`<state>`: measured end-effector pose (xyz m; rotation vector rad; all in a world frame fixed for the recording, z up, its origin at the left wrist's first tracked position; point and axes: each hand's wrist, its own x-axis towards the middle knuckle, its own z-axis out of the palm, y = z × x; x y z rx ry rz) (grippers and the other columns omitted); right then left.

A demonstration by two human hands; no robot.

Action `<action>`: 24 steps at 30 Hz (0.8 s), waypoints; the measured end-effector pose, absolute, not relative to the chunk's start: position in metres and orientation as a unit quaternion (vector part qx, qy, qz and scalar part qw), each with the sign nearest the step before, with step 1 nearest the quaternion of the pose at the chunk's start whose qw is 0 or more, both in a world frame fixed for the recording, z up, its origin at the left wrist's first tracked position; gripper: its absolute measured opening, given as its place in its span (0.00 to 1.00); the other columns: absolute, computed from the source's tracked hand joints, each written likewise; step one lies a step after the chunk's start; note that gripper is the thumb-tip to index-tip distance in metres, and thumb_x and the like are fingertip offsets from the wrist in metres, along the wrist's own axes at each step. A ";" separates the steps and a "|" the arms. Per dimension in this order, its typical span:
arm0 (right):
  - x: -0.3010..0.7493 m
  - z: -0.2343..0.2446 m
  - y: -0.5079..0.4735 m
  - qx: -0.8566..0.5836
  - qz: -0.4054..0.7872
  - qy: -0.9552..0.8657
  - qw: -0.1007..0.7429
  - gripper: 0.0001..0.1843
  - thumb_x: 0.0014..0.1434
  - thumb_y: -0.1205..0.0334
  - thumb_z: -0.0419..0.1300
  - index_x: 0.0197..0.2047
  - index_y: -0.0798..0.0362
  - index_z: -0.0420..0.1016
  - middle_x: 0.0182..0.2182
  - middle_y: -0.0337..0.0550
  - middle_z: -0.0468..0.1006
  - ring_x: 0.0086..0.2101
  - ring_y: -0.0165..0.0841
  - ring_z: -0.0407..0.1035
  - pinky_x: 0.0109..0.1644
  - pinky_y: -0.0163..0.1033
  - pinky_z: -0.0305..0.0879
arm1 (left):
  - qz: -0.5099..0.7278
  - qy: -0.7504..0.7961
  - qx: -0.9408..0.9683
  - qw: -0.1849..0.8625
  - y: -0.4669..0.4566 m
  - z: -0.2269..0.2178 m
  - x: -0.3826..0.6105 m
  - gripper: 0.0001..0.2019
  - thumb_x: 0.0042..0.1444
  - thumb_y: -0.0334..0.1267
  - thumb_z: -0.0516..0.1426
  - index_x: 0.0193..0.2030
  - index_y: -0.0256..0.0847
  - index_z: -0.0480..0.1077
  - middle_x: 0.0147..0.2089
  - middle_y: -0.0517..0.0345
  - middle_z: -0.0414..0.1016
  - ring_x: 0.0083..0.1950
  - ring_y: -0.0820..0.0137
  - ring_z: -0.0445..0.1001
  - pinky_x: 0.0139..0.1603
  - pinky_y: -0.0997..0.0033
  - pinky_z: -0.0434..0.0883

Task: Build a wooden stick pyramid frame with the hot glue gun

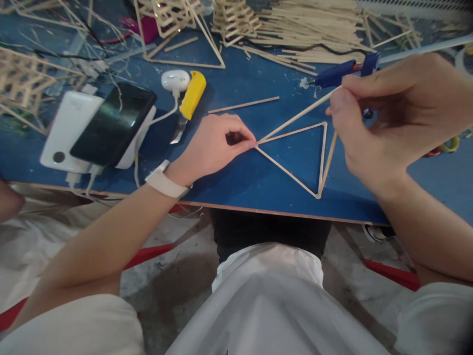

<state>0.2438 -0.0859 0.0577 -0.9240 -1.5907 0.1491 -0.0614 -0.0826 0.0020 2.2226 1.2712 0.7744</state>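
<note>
A triangle of thin wooden sticks (288,169) lies on the blue table in front of me. My left hand (218,143) pinches its left corner between thumb and fingertips. From that corner a raised wooden stick (297,117) slants up to my right hand (391,108), whose thumb and forefinger are closed on its upper end. Another stick (328,167) rises from the triangle's near right corner towards the right hand; its top is hidden by the fingers. Behind the right hand, partly covered, is a blue glue gun (334,75). One loose stick (244,104) lies beyond my left hand.
Left of my hands are a yellow utility knife (193,96), a white earbud case (175,80), a dark phone (114,123) and a white power bank (68,130) with cables. Stick structures (185,64) and a stick pile (310,29) line the back. The table's edge (258,209) is near me.
</note>
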 end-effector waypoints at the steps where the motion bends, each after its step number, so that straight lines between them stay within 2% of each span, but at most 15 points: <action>1: 0.240 0.057 -0.087 -0.363 0.029 -0.690 0.626 0.14 0.65 0.49 0.81 0.33 0.46 0.91 0.26 0.41 0.83 0.29 0.37 0.81 0.30 0.42 0.80 | 0.280 0.458 0.811 0.234 -0.083 0.002 -0.062 0.18 0.75 0.61 0.66 0.46 0.51 0.89 0.48 0.53 0.91 0.47 0.61 0.85 0.52 0.54 0.82; 4: 0.235 0.056 -0.090 -0.321 -0.009 -0.700 0.638 0.15 0.69 0.46 0.77 0.36 0.47 0.93 0.28 0.41 0.87 0.27 0.35 0.80 0.28 0.42 0.77 | 0.282 0.446 0.815 0.240 -0.083 0.004 -0.061 0.17 0.76 0.59 0.65 0.46 0.50 0.89 0.49 0.53 0.91 0.48 0.61 0.86 0.53 0.54 0.81; 12: 0.238 0.057 -0.089 -0.303 0.000 -0.706 0.640 0.13 0.68 0.48 0.79 0.36 0.47 0.93 0.28 0.39 0.87 0.28 0.33 0.80 0.28 0.40 0.76 | 0.266 0.450 0.817 0.242 -0.084 0.009 -0.060 0.18 0.76 0.59 0.63 0.48 0.50 0.88 0.49 0.53 0.91 0.49 0.60 0.86 0.54 0.55 0.81; 19: 0.239 0.059 -0.092 -0.323 -0.008 -0.713 0.622 0.11 0.68 0.51 0.77 0.36 0.48 0.92 0.29 0.39 0.88 0.29 0.34 0.82 0.30 0.40 0.82 | 0.272 0.449 0.815 0.244 -0.085 0.010 -0.061 0.15 0.75 0.58 0.64 0.47 0.52 0.87 0.48 0.55 0.91 0.48 0.61 0.85 0.54 0.55 0.82; 24: 0.245 0.062 -0.097 -0.343 -0.052 -0.753 0.559 0.10 0.77 0.56 0.73 0.41 0.50 0.90 0.34 0.35 0.91 0.33 0.31 0.86 0.35 0.35 0.86 | 0.281 0.457 0.811 0.233 -0.083 0.005 -0.062 0.13 0.73 0.53 0.68 0.44 0.48 0.87 0.46 0.55 0.88 0.46 0.64 0.83 0.53 0.59 0.79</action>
